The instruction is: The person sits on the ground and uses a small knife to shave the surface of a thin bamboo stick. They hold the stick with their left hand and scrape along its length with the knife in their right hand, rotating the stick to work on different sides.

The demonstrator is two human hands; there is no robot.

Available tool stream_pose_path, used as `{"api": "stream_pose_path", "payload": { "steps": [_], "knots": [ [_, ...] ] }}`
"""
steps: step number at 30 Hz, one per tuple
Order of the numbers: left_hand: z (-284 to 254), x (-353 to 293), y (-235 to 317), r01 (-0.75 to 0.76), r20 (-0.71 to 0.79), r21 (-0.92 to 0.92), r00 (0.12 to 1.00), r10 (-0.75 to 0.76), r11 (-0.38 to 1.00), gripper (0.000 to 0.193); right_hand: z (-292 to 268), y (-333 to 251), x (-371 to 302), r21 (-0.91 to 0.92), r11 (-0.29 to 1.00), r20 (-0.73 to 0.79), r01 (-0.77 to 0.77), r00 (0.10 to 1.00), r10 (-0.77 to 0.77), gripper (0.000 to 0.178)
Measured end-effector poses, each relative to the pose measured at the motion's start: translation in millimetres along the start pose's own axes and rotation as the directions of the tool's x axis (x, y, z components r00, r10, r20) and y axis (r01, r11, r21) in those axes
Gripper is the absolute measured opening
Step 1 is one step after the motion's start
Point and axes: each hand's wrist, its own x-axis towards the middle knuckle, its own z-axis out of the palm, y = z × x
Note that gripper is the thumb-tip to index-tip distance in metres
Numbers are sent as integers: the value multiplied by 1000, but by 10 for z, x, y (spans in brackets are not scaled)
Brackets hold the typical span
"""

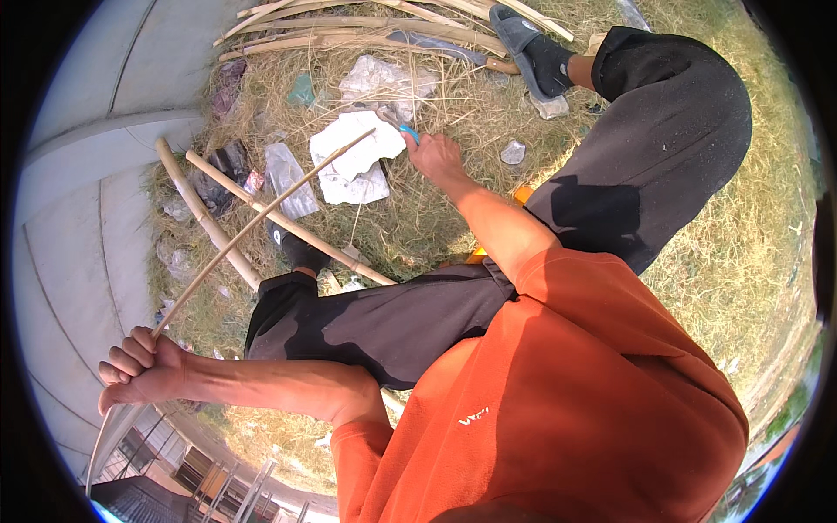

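Note:
My left hand [144, 370], out at the left, is closed around a long thin wooden strip [270, 209]. The strip slants up to the right, its far tip lying over a pale flat slab [336, 144] on the grass. Below the fist, the strip's other end bends downward. Just right of the slab, my right hand [438, 161] is closed on a small tool with a blue handle [409, 132]. The tool's working end is hard to make out against the bright ground.
Two thicker poles [205, 213] lean near my left foot, beside a pale wall [78, 244]. Several long poles [366, 39] lie across the far ground near my sandaled right foot [532, 52]. Plastic scraps [290, 179] and a small stone [513, 152] lie on dry grass.

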Motion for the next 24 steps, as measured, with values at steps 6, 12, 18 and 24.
{"api": "stream_pose_path", "payload": {
  "steps": [6,12,18,24],
  "knots": [
    [318,-23,-104,-45,-305,273,943,131,961,56,-290,-413,-236,199,975,179,98,975,-135,69],
    [576,27,-158,-7,-466,455,850,245,890,53,44,-397,115,219,975,158,26,986,-62,74],
    [467,40,-148,59,-528,537,802,281,841,49,-157,-487,-24,216,972,283,88,947,-149,74],
    [569,46,-188,80,-571,570,755,324,818,49,-100,-640,-8,121,992,152,41,987,-59,72]
  ]
}}
